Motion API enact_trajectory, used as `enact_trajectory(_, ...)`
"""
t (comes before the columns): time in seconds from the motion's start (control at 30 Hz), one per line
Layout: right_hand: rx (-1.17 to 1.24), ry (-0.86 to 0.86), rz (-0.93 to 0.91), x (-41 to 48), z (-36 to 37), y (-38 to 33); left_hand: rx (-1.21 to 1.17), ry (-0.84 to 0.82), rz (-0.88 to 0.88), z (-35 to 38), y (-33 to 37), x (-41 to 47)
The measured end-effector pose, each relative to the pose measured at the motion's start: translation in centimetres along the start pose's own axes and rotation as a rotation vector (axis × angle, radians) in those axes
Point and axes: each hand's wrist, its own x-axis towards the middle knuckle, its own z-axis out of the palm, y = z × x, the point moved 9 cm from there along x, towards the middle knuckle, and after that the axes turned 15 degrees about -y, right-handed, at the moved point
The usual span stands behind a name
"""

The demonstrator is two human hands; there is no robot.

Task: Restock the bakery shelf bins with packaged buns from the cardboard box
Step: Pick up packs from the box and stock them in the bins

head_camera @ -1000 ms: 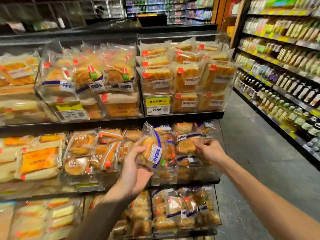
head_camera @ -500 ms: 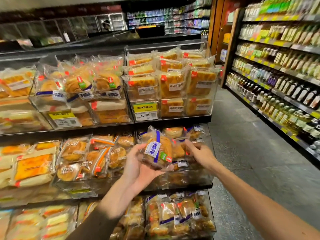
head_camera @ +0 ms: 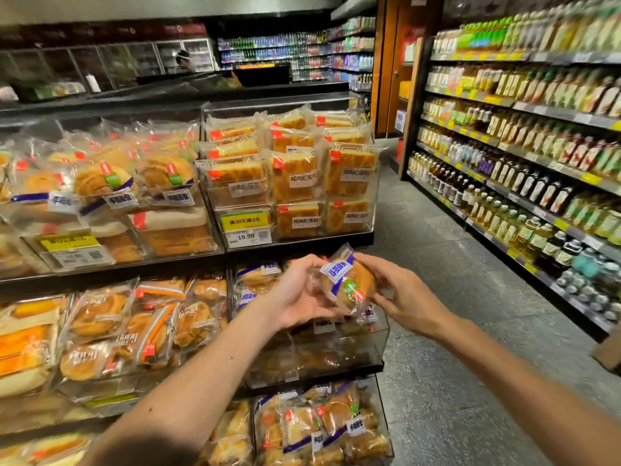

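Bakery shelving [head_camera: 141, 264] lines the left of a supermarket aisle with a grey speckled floor [head_camera: 453, 331]. Nearest, low down, a bottom bin [head_camera: 383, 415] is crowded with wrapped buns. Above it two bare forearms reach forward. The left hand [head_camera: 299, 297] cups the packaged bun [head_camera: 347, 284] from the left, its fingers [head_camera: 319, 264] curled round the wrapper. The right hand [head_camera: 408, 301] grips the pack's right side, fingers bent onto the plastic. The bun, with a blue-and-white label and a green sticker, is tilted in the air just above the clear bin [head_camera: 353, 351] at the right end of the middle shelf. Farther up, the top shelf carries stacked cake packs [head_camera: 295, 183] beside a yellow price tag [head_camera: 245, 228]. Bottle shelves [head_camera: 537, 169] run along the right, with chiller cabinets [head_camera: 134, 62] far behind.
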Motion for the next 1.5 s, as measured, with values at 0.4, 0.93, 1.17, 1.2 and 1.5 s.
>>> enact_trajectory(0.4, -0.276, 0.149, 0.46, -1.7, 2.0, 5.5, 1.525, 0.255, 0.184, 0.9, 1.5, 3.7)
enact_trajectory(0.93, -0.619, -0.137, 0.421, 0.3, 6.2, 6.8, 2.137, 0.335, -0.075, -1.2, -0.9, 6.3)
enact_trajectory(1.17, -0.51, -0.11, 0.442, 0.3, 5.5, 6.4, 2.013, 0.276, -0.013, -1.7, -1.0, 5.9)
enact_trajectory(1.2, -0.499, -0.114, 0.444, 0.4, 5.2, 6.2, 1.969, 0.247, -0.006, -1.8, -0.7, 5.7)
enact_trajectory(1.5, -0.425, -0.001, 0.198, 6.8, 0.1, -9.0, 1.816, 0.349, 0.265, -2.4, 9.3, -7.4)
